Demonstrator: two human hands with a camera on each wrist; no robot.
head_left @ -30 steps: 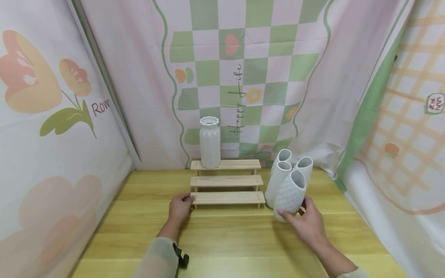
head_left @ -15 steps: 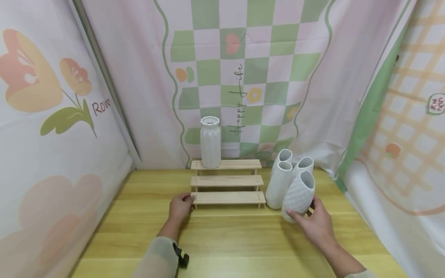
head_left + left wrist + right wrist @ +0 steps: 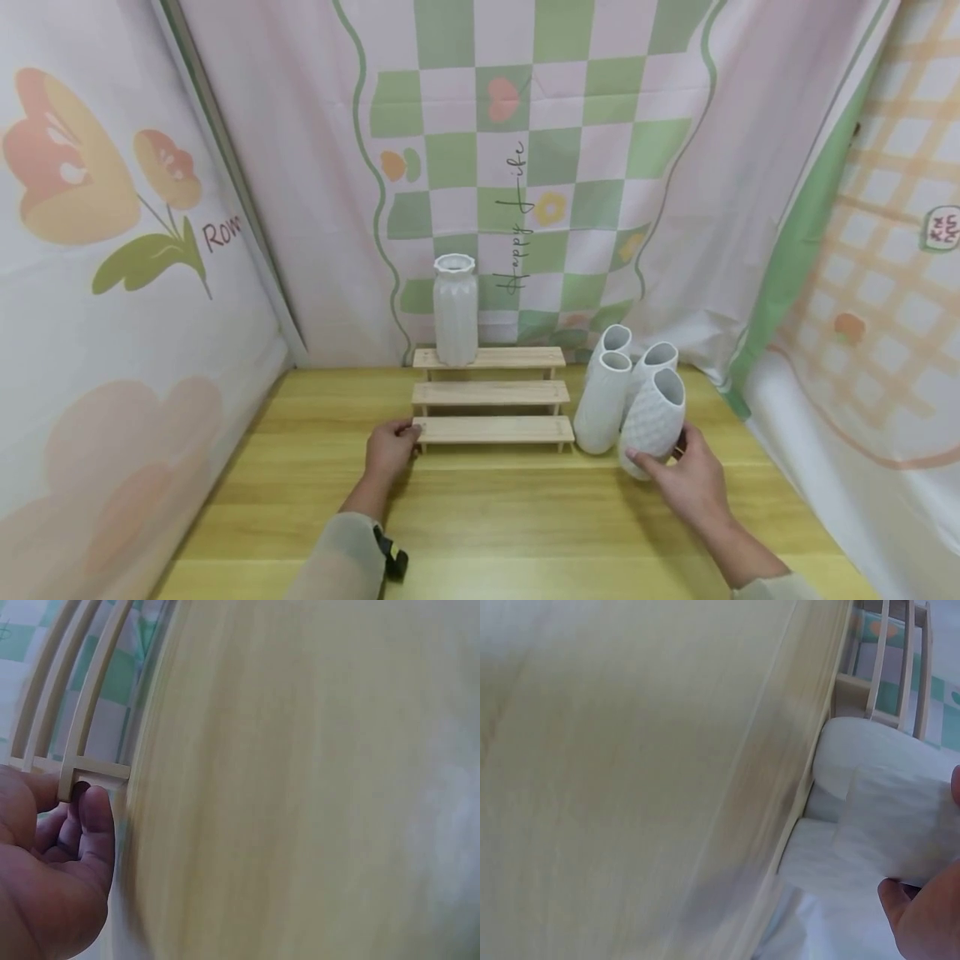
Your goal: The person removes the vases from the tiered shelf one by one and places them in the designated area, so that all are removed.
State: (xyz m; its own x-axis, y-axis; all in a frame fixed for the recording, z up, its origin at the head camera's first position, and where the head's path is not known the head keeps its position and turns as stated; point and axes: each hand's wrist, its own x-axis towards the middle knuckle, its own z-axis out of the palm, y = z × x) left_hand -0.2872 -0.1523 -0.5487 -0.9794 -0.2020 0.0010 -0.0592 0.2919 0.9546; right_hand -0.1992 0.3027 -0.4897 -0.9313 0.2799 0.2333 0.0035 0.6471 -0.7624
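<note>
My left hand point(image 3: 392, 450) pinches the left end of the lowest step of a three-step wooden stand point(image 3: 491, 429), with thumb and finger on its edge in the left wrist view. On the top step, toward the left, stands a white ribbed vase point(image 3: 456, 321) with a scalloped rim. My right hand point(image 3: 686, 479) grips a white vase with a diamond-like texture point(image 3: 654, 425) low on its body. That vase leans slightly right, and its base looks raised off the table in the right wrist view. Just behind it stand a smooth white vase point(image 3: 602, 408) and two more partly hidden white vases.
All this is on a light wooden table point(image 3: 480, 525). A green-and-white checked cloth point(image 3: 555, 158) hangs close behind the stand. Printed cloths close off the left and right sides. The grouped vases stand just right of the stand's end.
My right hand has moved the textured vase to the right, away from the smooth vase, which now shows more fully. The left hand and the stand have kept their places.
</note>
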